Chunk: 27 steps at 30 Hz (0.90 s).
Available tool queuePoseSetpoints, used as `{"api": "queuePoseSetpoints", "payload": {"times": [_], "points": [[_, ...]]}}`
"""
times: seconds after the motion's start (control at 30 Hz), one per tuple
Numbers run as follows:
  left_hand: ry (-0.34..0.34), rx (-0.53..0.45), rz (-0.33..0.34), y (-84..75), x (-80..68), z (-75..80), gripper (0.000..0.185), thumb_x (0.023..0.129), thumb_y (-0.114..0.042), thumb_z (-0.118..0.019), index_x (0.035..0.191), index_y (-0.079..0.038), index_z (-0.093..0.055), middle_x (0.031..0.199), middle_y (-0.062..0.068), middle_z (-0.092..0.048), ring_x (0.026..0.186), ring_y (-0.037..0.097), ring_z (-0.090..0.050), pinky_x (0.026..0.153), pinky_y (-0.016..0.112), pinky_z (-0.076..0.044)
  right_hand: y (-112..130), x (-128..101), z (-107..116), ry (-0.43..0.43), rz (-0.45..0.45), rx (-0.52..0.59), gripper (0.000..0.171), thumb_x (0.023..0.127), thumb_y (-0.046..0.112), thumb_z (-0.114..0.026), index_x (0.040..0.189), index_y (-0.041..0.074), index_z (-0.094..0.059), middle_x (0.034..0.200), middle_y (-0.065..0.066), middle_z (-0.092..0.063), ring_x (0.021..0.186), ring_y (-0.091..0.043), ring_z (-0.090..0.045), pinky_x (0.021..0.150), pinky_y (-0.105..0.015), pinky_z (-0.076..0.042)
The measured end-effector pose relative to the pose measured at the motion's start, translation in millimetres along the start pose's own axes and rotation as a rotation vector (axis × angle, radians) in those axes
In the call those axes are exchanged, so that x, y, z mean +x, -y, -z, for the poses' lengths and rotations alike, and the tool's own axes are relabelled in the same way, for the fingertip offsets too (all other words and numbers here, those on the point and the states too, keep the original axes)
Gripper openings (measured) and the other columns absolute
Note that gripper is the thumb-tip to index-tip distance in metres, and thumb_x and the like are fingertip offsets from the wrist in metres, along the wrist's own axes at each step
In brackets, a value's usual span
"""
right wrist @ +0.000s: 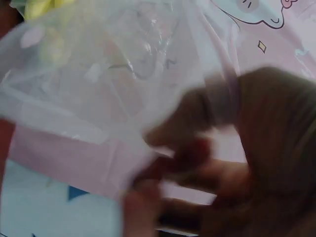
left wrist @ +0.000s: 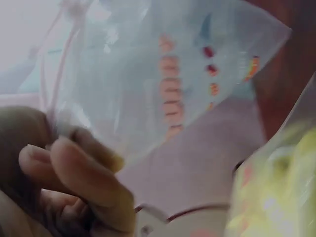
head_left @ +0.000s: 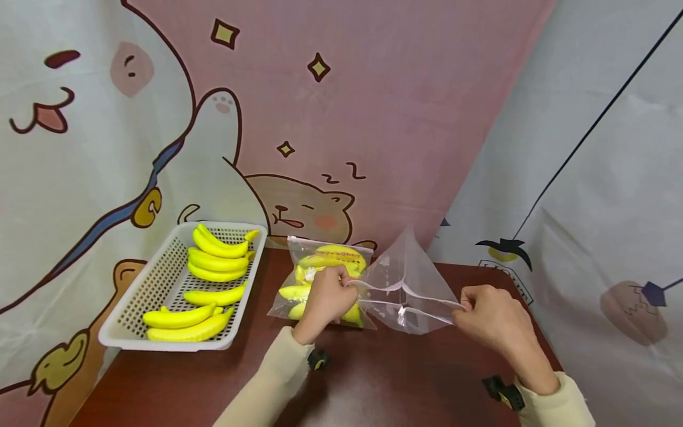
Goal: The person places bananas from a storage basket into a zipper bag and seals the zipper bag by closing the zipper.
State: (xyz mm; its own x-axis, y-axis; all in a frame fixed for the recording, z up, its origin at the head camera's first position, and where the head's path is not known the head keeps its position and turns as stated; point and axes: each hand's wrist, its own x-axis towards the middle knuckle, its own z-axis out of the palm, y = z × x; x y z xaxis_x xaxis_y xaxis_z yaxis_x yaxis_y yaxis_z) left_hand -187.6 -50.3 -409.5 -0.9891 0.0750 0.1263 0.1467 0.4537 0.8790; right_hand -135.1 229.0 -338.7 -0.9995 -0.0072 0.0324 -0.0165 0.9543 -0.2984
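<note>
Left hand: raised above the tabletop, fingers curled, thumb and fingertips closed in a pinch, knuckles facing up. Right hand: level with the left and well apart from it, fingers curled in a matching pinch. Both forearms extend forward in cream sleeves, with dark wrist straps.

The clear plastic zip bag shows pink seal lines and faint red print. Bright yellow bananas lie in a white perforated plastic basket. The counter is dark reddish-brown. The backdrop curtain is pink with cartoon animals.
</note>
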Motion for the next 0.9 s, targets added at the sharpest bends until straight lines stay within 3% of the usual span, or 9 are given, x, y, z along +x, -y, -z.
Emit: {"api": "queuePoseSetpoints", "payload": {"times": [0.07,0.13,0.27,0.33,0.5,0.6,0.7,0.8,0.9], "points": [[0.032,0.026,-0.011,-3.0,0.4,12.1,0.021,0.08,-0.005,-0.054,0.064,-0.015,-0.044,0.051,-0.005,-0.034,0.026,0.01,-0.04,0.029,0.026,-0.036,2,-1,4,0.073,-0.013,-0.034,0.015,0.075,0.02,-0.065,0.066,0.018,-0.052,0.058,0.003,-0.047,0.054,-0.017,-0.045,0.046,-0.031,-0.029],[0.093,0.039,-0.049,-4.7,0.4,20.2,0.022,0.082,-0.005,-0.055,0.066,-0.015,-0.044,0.053,-0.006,-0.034,0.027,0.01,-0.04,0.031,0.025,-0.038,4,-1,6,0.093,0.008,-0.054,0.011,0.075,0.022,-0.068,0.076,0.019,-0.057,0.064,0.003,-0.055,0.058,-0.018,-0.049,0.049,-0.033,-0.033],[0.268,0.017,-0.172,-5.9,0.7,24.0,0.026,0.087,-0.002,-0.058,0.07,-0.015,-0.044,0.054,-0.007,-0.035,0.032,0.007,-0.043,0.035,0.024,-0.041,11,0,4,-0.008,0.1,-0.033,0.014,0.075,0.017,-0.068,0.085,0.022,-0.06,0.067,0.005,-0.056,0.056,-0.017,-0.048,0.048,-0.032,-0.034],[0.337,-0.007,-0.227,-6.7,0.9,21.7,0.029,0.092,-0.004,-0.063,0.072,-0.013,-0.044,0.053,-0.007,-0.036,0.034,0.006,-0.045,0.037,0.023,-0.042,16,2,1,-0.07,0.14,-0.019,0.012,0.079,0.018,-0.069,0.079,0.023,-0.059,0.062,0.006,-0.053,0.053,-0.016,-0.045,0.046,-0.031,-0.032],[0.422,-0.057,-0.302,-13.3,0.4,15.2,0.031,0.101,-0.027,-0.066,0.08,-0.005,-0.059,0.055,-0.006,-0.046,0.036,0.008,-0.05,0.04,0.026,-0.045,30,8,-4,-0.156,0.19,-0.024,0.039,0.09,0.042,-0.075,0.06,0.026,-0.055,0.05,0.008,-0.037,0.049,-0.013,-0.039,0.042,-0.03,-0.027],[0.421,-0.079,-0.286,-15.3,0.9,14.4,0.036,0.104,-0.034,-0.061,0.082,-0.006,-0.066,0.052,-0.003,-0.048,0.035,0.012,-0.052,0.039,0.03,-0.047,37,14,-2,-0.187,0.187,-0.055,0.047,0.09,0.048,-0.074,0.053,0.028,-0.054,0.048,0.009,-0.035,0.049,-0.014,-0.041,0.041,-0.031,-0.028],[0.404,-0.104,-0.231,-11.8,2.7,18.6,0.039,0.105,-0.029,-0.057,0.071,-0.01,-0.061,0.047,-0.002,-0.047,0.032,0.015,-0.052,0.036,0.032,-0.046,36,18,5,-0.187,0.143,-0.083,0.047,0.09,0.036,-0.068,0.048,0.026,-0.05,0.048,0.008,-0.036,0.05,-0.016,-0.041,0.041,-0.031,-0.028],[0.373,-0.109,-0.159,-7.8,4.6,29.0,0.043,0.104,-0.021,-0.057,0.062,-0.013,-0.049,0.044,-0.002,-0.046,0.033,0.018,-0.056,0.037,0.03,-0.044,30,17,15,-0.154,0.101,-0.096,0.039,0.08,0.02,-0.059,0.047,0.023,-0.038,0.049,0.009,-0.03,0.05,-0.014,-0.034,0.043,-0.028,-0.022],[0.353,-0.098,-0.092,-7.1,7.0,42.4,0.048,0.1,-0.01,-0.058,0.057,-0.014,-0.036,0.044,-0.002,-0.041,0.035,0.019,-0.059,0.041,0.03,-0.049,24,15,25,-0.085,0.102,-0.101,0.032,0.069,0.014,-0.054,0.049,0.023,-0.031,0.051,0.011,-0.023,0.053,-0.011,-0.025,0.046,-0.026,-0.015]]}}
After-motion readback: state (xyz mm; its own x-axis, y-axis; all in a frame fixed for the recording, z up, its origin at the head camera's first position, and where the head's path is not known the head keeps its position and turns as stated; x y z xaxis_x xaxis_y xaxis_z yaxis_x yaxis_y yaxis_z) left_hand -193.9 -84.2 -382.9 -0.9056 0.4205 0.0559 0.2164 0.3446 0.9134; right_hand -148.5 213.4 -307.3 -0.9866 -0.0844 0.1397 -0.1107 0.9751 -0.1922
